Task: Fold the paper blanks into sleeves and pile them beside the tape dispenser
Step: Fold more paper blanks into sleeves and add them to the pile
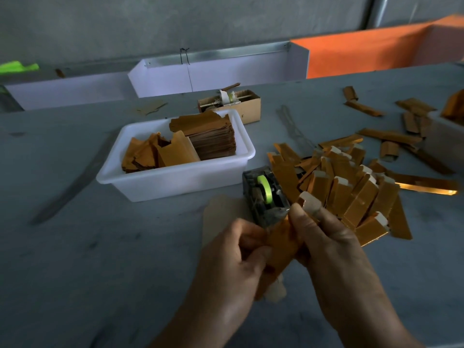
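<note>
Both hands meet low in the middle of our view, over the grey table (75, 247): our left hand (233, 259) curls its fingers and thumb around the left edge of a gold paper blank (278, 247), and our right hand (329, 244) pinches the same blank along its right side, thumb on top near the upper end. The blank stands roughly upright between the hands, its pale inner face showing at the top and again below the left palm. Just behind its upper end sits the tape dispenser (263, 194), dark grey with a bright green roll in it. Touching the dispenser's right side lies the pile of folded sleeves (351, 187), gold with pale flaps, fanned out across the table. More gold strips (391, 135) lie scattered farther right and back. To the left of the dispenser stands a white tub (170, 182) holding a tall stack of flat blanks (213, 139) and some loose ones leaning beside it. Behind the tub is a small cardboard box (247, 106).
</note>
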### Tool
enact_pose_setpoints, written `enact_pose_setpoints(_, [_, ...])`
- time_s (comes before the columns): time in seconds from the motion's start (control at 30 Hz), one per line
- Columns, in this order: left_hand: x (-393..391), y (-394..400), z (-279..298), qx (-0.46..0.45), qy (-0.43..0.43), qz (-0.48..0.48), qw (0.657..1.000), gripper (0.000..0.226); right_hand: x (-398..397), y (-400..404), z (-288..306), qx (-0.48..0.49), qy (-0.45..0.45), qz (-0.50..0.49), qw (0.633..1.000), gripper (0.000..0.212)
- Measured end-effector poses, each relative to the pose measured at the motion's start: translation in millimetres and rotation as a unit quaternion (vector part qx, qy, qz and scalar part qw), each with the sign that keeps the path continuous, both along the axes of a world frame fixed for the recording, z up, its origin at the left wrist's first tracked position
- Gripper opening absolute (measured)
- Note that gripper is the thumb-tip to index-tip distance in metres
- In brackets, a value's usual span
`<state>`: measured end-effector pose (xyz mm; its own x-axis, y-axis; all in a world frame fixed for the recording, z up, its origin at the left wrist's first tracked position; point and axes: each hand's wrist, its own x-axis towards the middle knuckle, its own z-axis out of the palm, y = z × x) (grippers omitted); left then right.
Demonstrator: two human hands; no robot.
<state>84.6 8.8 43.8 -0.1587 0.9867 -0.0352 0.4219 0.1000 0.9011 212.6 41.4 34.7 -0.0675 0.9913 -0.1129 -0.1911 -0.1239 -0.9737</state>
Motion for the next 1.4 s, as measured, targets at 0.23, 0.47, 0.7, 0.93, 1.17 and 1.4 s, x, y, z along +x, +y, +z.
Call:
enact_pose_setpoints(0.23, [-5.9,0.4,3.0,-0.124,-0.231,-0.072,0.962,0.011,11.6,4.6,2.9,-0.073,-0.010,0.048,0.996,0.039])
enact_pose_setpoints(0.47, [-18.9,13.6,-11.2,-0.064,-0.221,0.084,0.969,0.027,35.0,20.3,1.9,0.035,-0.198,-0.059,0.978,0.014])
enact_pose_setpoints(0.7, [-13.1,19.8,-17.1,-0.055,-0.241,0.113,0.962,0.022,28.9,32.8,-14.5,0.059,-0.265,0.007,0.962,0.014])
enact_pose_setpoints(0.93, [0.2,22.9,-16.2,-0.012,-0.255,0.122,0.959,0.016,14.3,46.8,-20.8,0.063,-0.318,0.052,0.944,0.009])
enact_pose_setpoints(1.17, [6.1,28.0,-24.4,-0.004,-0.213,0.106,0.971,0.019,9.3,47.8,-19.8,0.043,-0.322,0.059,0.944,0.013])
enact_pose_setpoints(1.4, [5.8,27.0,-22.8,-0.002,-0.160,0.073,0.984,0.015,6.4,42.4,-17.4,-0.052,-0.133,0.043,0.989,0.014])
